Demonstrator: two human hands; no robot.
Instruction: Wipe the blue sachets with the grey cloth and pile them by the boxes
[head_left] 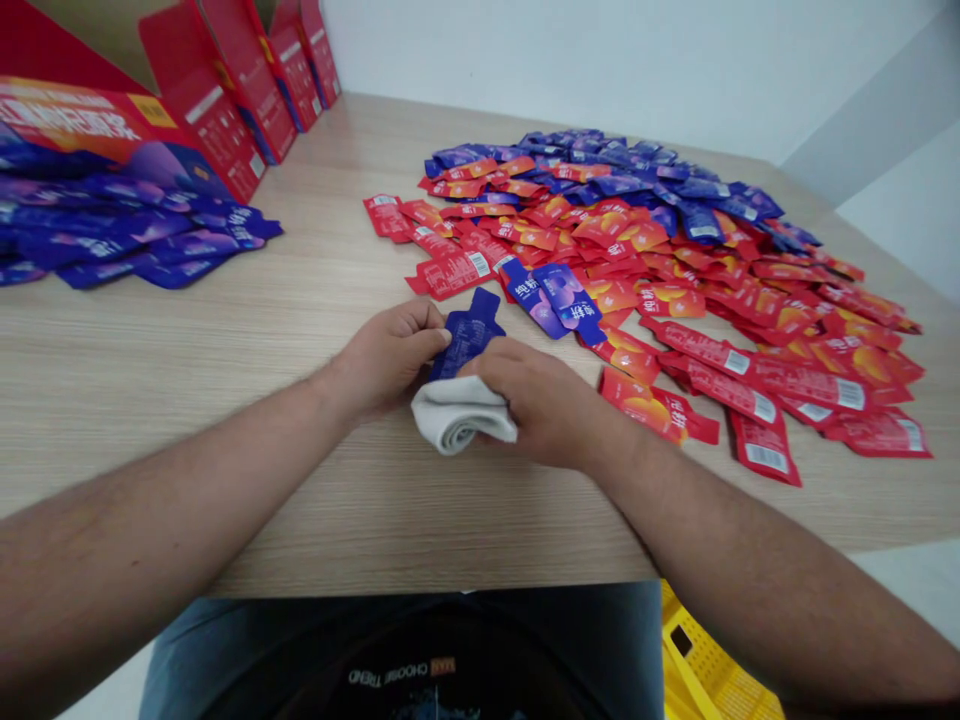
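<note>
My left hand (pixel 386 355) is closed on a blue sachet (pixel 469 335), pinching its left edge just above the wooden table (pixel 225 330). My right hand (pixel 536 400) grips a folded white cloth (pixel 457 415) and presses it against the lower part of the same sachet. Two more blue sachets (pixel 555 298) lie just beyond the hands, at the near edge of a wide spread of red and blue sachets (pixel 675 250).
A pile of blue sachets (pixel 127 235) lies at the left. Red cardboard boxes (pixel 225 90) stand along the back left edge. A yellow crate (pixel 705 670) sits on the floor under the table's right side. A white wall rises behind the table.
</note>
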